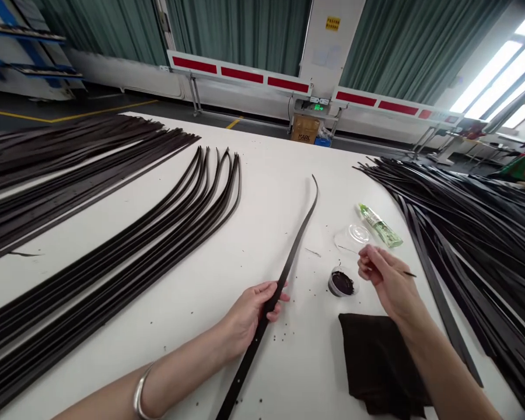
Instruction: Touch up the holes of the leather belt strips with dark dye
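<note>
On the white table (262,169) I see a fanned row of dark straps (157,245) at left, a looser heap of straps (48,157) behind it, and another heap (464,233) at right. A green tube (380,226) lies just beside a clear lid (352,236), with a dark cloth (376,361) nearer me. A cardboard box (305,128) stands on the floor beyond, below green curtains (245,29).

Green curtains (240,29) behind a red-and-white barrier (240,74), dark floor (48,111) (yellow lines), bright windows (499,76) at right
</note>
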`<action>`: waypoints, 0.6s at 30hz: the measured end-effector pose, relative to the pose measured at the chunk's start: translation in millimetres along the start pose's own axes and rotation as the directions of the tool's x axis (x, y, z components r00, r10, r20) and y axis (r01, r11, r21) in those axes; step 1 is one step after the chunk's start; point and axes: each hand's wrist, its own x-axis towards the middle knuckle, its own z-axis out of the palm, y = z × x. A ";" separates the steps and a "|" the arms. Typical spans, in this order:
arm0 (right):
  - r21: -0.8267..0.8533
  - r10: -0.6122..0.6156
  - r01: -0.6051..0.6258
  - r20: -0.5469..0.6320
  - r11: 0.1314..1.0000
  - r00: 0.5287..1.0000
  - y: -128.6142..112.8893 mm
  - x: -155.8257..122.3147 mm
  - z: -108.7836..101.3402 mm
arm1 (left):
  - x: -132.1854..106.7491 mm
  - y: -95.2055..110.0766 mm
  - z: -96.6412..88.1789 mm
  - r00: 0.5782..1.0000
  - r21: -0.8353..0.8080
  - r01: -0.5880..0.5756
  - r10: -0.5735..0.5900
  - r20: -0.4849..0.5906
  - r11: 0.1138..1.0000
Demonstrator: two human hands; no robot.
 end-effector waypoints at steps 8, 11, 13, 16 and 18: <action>-0.035 -0.019 0.019 -0.004 0.999 1.000 7.7 -19.7 -9.6 | 2.2 -3.9 2.4 0.914 -0.036 0.239 -0.212 0.346 0.970; -0.398 -0.260 0.231 -0.020 0.888 0.965 15.4 -21.6 -7.7 | 10.2 -9.4 0.9 0.909 -0.031 0.285 -0.260 0.327 0.958; -0.532 -0.366 0.356 0.091 0.768 0.926 21.8 -23.0 -6.4 | 12.6 -12.0 -0.1 0.919 -0.032 0.293 -0.272 0.285 0.956; -0.599 -0.461 0.502 0.236 0.624 0.855 29.8 -22.1 -4.8 | 11.8 -13.7 -1.5 0.932 -0.035 0.298 -0.283 0.225 0.954; -0.622 -0.499 0.553 0.284 0.553 0.819 33.6 -19.8 -3.9 | 10.3 -14.1 -2.3 0.936 -0.037 0.308 -0.296 0.191 0.951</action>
